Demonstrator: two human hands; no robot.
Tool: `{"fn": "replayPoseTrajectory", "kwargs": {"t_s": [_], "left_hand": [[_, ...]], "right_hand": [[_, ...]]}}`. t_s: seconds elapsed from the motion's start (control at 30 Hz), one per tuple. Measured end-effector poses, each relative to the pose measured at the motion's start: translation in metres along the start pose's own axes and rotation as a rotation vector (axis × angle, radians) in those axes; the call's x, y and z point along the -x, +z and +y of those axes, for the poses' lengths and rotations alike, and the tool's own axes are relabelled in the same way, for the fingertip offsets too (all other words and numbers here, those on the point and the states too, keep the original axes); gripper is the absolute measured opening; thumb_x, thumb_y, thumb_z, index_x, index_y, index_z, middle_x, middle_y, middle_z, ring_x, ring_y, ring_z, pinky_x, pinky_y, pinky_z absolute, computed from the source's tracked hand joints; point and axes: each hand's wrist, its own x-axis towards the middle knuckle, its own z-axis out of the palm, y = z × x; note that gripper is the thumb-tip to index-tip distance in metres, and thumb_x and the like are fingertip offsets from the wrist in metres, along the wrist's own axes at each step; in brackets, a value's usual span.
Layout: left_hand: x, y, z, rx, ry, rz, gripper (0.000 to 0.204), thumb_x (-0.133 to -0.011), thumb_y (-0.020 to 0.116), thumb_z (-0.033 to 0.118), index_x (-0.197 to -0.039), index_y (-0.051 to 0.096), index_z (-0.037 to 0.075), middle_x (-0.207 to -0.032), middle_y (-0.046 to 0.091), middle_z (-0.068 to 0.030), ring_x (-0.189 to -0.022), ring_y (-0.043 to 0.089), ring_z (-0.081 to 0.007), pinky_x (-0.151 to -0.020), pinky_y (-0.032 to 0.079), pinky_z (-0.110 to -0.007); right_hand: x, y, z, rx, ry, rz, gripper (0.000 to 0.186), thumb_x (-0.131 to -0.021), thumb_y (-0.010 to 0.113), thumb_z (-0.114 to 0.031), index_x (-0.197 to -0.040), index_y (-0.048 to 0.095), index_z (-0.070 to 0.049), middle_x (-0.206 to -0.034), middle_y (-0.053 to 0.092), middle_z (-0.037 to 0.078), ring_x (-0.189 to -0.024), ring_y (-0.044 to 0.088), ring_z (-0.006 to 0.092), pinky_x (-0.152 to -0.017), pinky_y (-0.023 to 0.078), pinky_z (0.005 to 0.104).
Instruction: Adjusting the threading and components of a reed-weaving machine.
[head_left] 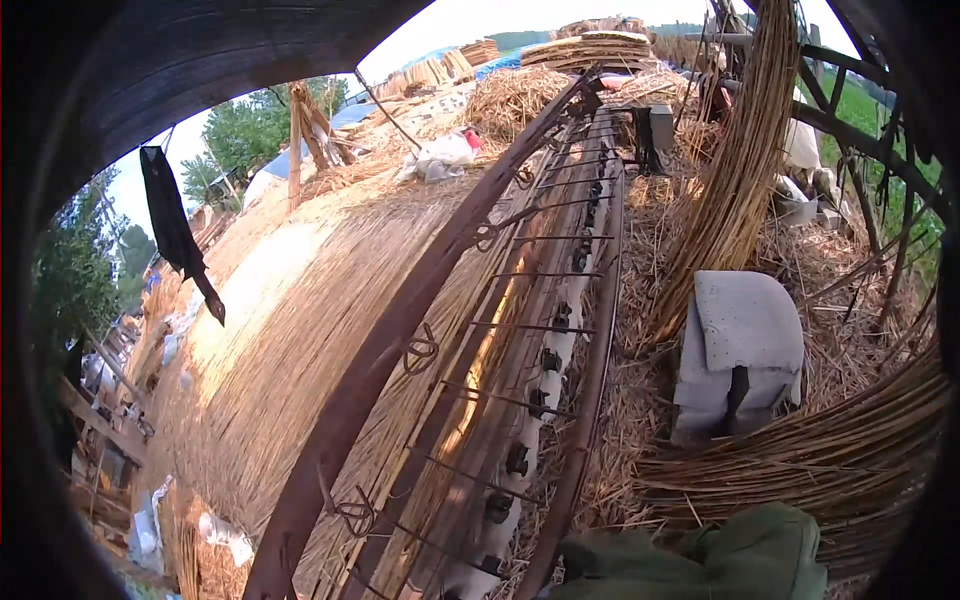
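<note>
reed bundle [800,468] at your right should be light, springy, brittle; grasp mid-stalk. your hands aren't visible; i cannot tell their grip.

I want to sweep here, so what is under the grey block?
Loose straw shows on both sides of the grey block, with reeds in front. Whatever lies directly beneath is covered.

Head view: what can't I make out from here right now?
All in the head view:
Both hands: neither shows, so their grip can't be told.
Green cloth: cut off by the lower edge; what it covers is unclear.
Long brown beam: near end cut off by the lower edge.
Lying stalks: right-hand ends lost in the dark lens rim.
White bundle: too small to tell its contents.
</note>
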Motion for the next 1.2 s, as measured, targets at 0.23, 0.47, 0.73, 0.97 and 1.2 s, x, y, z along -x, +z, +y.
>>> {"fn": "replayPoseTrajectory", "kwargs": {"t_s": [0.23, 0.47, 0.73, 0.97, 1.2], "left_hand": [[-0.007, -0.006, 0.0, 0.099, 0.02, -0.039, 0.021, -0.072, 0.065, 0.019, -0.092, 0.067, 0.013, -0.087, 0.065, -0.0104, -0.079, 0.061, -0.0297, -0.072, 0.049, -0.04], [-0.007, -0.008, -0.001, 0.076, -0.007, -0.045, 0.023, -0.07, 0.067, 0.02, -0.091, 0.068, 0.014, -0.083, 0.065, -0.0095, -0.076, 0.061, -0.0295, -0.072, 0.049, -0.039], [-0.008, -0.008, -0.002, 0.057, 0.034, -0.014, 0.019, -0.071, 0.066, 0.02, -0.089, 0.069, 0.013, -0.081, 0.065, -0.0094, -0.075, 0.061, -0.029, -0.07, 0.049, -0.039], [-0.003, 0.002, -0.012, 0.005, 0.085, 0.075, 0.019, -0.071, 0.068, 0.023, -0.088, 0.069, 0.015, -0.078, 0.065, -0.0083, -0.071, 0.06, -0.0284, -0.065, 0.048, -0.039], [-0.005, 0.0, -0.007, 0.03, 0.091, 0.116, 0.019, -0.071, 0.068, 0.025, -0.087, 0.069, 0.014, -0.076, 0.064, -0.0097, -0.071, 0.059, -0.0289, -0.064, 0.047, -0.041]], "right_hand": [[-0.006, -0.001, -0.013, 0.001, -0.017, 0.014, 0.073, -0.091, 0.031, -0.059, -0.137, 0.032, -0.003, -0.138, 0.038, 0.016, -0.129, 0.035, 0.0265, -0.104, 0.029, 0.0455], [-0.006, -0.001, -0.019, -0.005, -0.006, 0.028, 0.073, -0.091, 0.031, -0.059, -0.137, 0.032, -0.003, -0.138, 0.038, 0.016, -0.129, 0.035, 0.0265, -0.104, 0.029, 0.0453], [-0.013, -0.006, -0.025, 0.016, -0.002, 0.037, 0.073, -0.091, 0.032, -0.059, -0.137, 0.031, -0.003, -0.138, 0.038, 0.016, -0.129, 0.035, 0.0265, -0.104, 0.029, 0.0451], [-0.023, -0.01, -0.033, 0.039, -0.006, 0.017, 0.073, -0.091, 0.032, -0.059, -0.138, 0.031, -0.003, -0.139, 0.037, 0.016, -0.129, 0.035, 0.0266, -0.104, 0.029, 0.0449], [-0.024, -0.012, -0.037, 0.058, -0.005, 0.013, 0.073, -0.091, 0.033, -0.058, -0.138, 0.031, -0.003, -0.139, 0.037, 0.016, -0.129, 0.035, 0.0266, -0.104, 0.029, 0.0448]]}}
